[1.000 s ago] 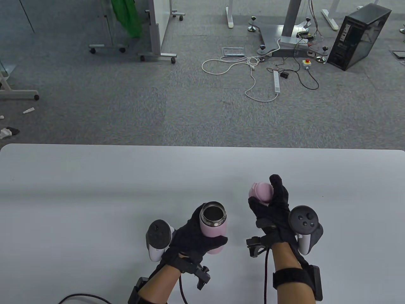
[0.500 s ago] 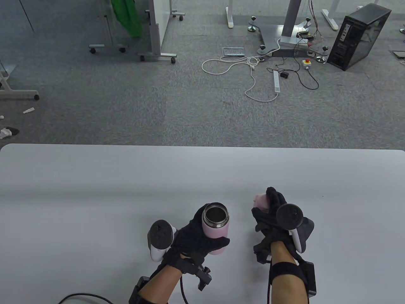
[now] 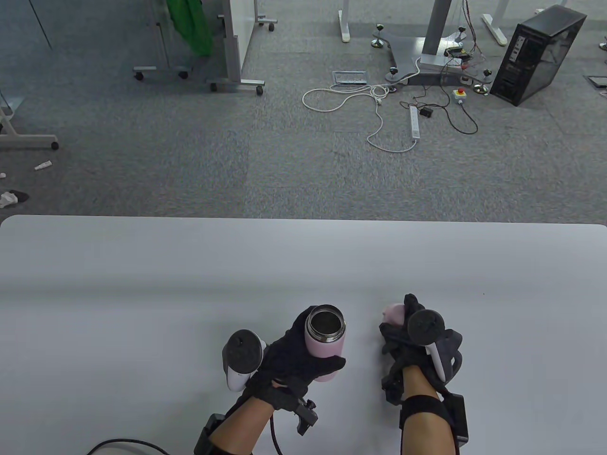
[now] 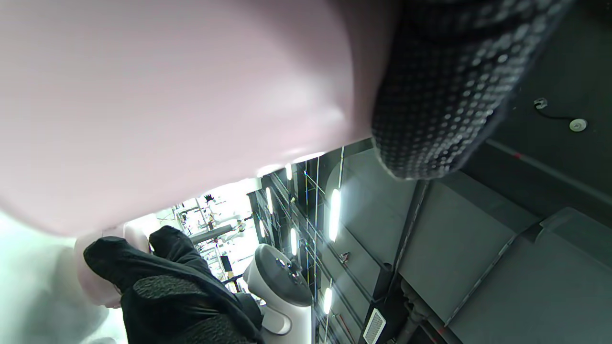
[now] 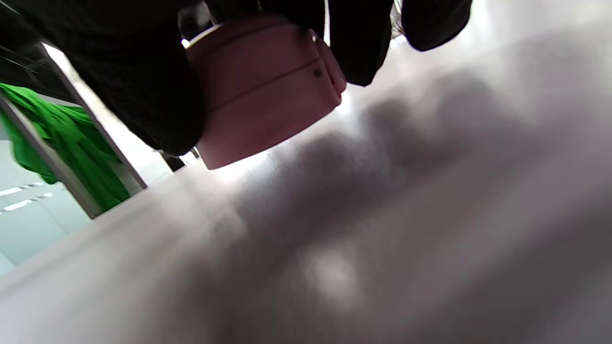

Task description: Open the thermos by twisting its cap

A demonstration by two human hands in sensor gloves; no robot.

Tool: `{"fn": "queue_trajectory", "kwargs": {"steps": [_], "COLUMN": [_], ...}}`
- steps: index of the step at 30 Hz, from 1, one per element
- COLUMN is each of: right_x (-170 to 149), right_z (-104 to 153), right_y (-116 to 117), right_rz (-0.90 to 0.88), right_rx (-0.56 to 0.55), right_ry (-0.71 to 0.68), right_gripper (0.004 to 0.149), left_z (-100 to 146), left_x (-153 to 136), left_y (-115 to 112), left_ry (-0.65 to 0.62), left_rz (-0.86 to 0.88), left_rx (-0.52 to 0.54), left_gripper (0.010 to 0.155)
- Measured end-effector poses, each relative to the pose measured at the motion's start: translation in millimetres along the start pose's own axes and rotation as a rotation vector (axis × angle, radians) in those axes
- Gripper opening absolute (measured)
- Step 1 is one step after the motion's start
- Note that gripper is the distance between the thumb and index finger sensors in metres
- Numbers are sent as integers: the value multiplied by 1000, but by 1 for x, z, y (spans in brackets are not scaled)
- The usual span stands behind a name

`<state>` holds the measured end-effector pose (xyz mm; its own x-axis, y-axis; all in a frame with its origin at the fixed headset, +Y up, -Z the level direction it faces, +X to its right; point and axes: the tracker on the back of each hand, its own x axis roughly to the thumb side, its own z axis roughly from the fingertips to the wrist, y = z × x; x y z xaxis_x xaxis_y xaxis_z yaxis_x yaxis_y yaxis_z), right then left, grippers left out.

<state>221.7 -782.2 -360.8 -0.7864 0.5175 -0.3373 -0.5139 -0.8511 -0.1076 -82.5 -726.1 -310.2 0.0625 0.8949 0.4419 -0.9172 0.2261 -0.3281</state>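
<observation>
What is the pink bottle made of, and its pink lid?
The thermos looks like metal painted matte pink: its open mouth shows a shiny steel rim and dark inside. The cap seems smooth pink plastic with a molded seam, though that's a guess.

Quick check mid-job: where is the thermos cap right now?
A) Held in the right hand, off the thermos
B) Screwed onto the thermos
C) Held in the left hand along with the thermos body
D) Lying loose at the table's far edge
A: the pink cap sits in the right hand, while the thermos gripped by the left hand shows an open steel mouth.
</observation>
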Motion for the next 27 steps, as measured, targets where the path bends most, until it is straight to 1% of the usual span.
{"fn": "queue_trajectory", "kwargs": {"steps": [11, 14, 16, 18, 20, 22, 24, 27], "right_x": [1, 4, 4, 4, 5, 8, 11, 14], "right_z": [-2, -1, 1, 5, 9, 16, 23, 33], "right_y": [4, 5, 4, 0, -8, -22, -33, -47], "right_rz": [44, 109, 114, 88, 95, 142, 193, 162], "right_rx": [27, 44, 57, 56, 41, -23, -41, -65], "right_ry": [24, 12, -19, -49, -93, -210, -258, -306], "right_gripper": [92, 98, 103, 104, 104, 100, 98, 97], "left_z": [0, 0, 0, 0, 0, 1, 1, 1], "left_x": [-6, -6, -6, -6, -7, -10, -11, -11], "left_y": [-3, -4, -5, -4, -4, -3, -2, -1], "left_ry": [13, 11, 12, 12, 11, 17, 21, 23], "left_rz": [-49, -62, -66, -66, -61, -61, -62, -66], "left_rx": [-8, -15, -17, -16, -2, 10, 13, 18], "left_gripper": [110, 110, 110, 110, 110, 110, 110, 110]}}
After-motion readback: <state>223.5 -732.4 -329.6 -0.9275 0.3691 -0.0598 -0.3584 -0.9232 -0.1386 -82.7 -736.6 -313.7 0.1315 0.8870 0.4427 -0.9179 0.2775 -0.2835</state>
